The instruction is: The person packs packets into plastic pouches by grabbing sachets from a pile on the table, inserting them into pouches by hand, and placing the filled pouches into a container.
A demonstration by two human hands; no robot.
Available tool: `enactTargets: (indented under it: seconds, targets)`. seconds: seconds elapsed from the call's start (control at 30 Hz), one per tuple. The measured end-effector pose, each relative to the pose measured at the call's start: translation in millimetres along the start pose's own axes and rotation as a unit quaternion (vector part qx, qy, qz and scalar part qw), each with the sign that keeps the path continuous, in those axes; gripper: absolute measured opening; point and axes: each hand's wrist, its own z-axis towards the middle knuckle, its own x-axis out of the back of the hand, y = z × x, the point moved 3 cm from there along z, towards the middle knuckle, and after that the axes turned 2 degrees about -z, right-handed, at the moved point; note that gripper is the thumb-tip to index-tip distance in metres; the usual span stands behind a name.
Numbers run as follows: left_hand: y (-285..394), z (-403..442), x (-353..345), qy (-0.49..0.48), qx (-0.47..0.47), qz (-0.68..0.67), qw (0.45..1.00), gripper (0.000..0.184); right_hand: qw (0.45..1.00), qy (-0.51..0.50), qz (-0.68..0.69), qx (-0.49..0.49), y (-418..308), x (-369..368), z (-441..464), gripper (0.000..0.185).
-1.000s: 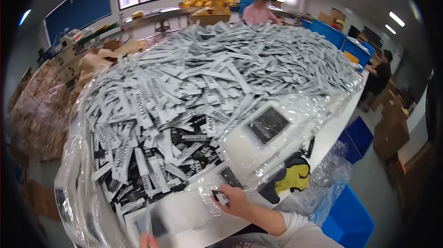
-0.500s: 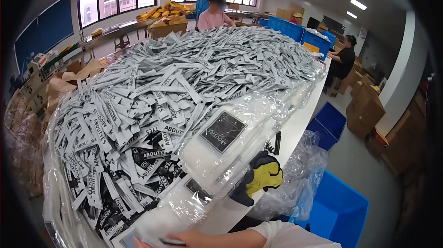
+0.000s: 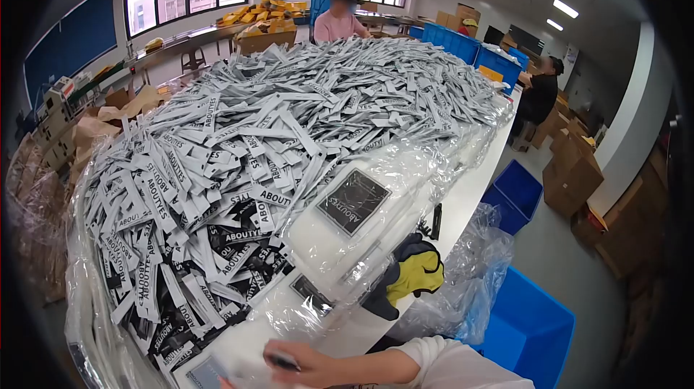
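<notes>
My right hand (image 3: 307, 366) is at the bottom, closed around a small black object (image 3: 283, 360) whose kind is blurred. Below it lies a clear plastic-wrapped pack of white material (image 3: 242, 342) with a dark label. Only a sliver of my left hand (image 3: 225, 384) shows at the bottom edge, beside that pack; its fingers are mostly cut off. Beyond the hands, a large heap of slim white and black packets (image 3: 325, 107) printed ABOUTYES covers the table. Another wrapped white pack (image 3: 318, 237) with a black label rests along the heap's right side.
A yellow-and-dark work glove (image 3: 416, 273) and a black tool (image 3: 436, 221) lie near the table edge (image 3: 463, 219). Beside the table are crumpled plastic (image 3: 463, 280) and blue bins (image 3: 531, 338). One person (image 3: 340, 24) sits across, another (image 3: 541, 96) at right.
My right hand has risen slightly and moved right with the black object, away from the lower pack. My left hand shows less at the bottom edge.
</notes>
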Motion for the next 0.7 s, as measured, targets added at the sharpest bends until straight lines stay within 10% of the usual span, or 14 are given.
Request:
enactTargets:
  seconds: [0.07,0.37,0.47,0.7]
  targets:
    - [12,1,-8,0.023,-0.025,-0.042,0.999,0.095,0.962,0.002,0.263,0.067,-40,-11,11,0.028]
    - [-6,0,-25,0.082,-0.115,-0.056,0.988,0.1,0.982,0.021,-0.13,0.137,-60,-24,3,0.034]
    - [-6,1,-26,0.071,-0.099,-0.08,0.989,0.102,0.891,0.153,-0.353,0.242,-75,-20,-4,0.045]
    - [16,12,-4,0.033,-0.116,-0.035,0.992,0.079,0.896,-0.075,-0.4,0.18,-43,-3,-17,0.037]
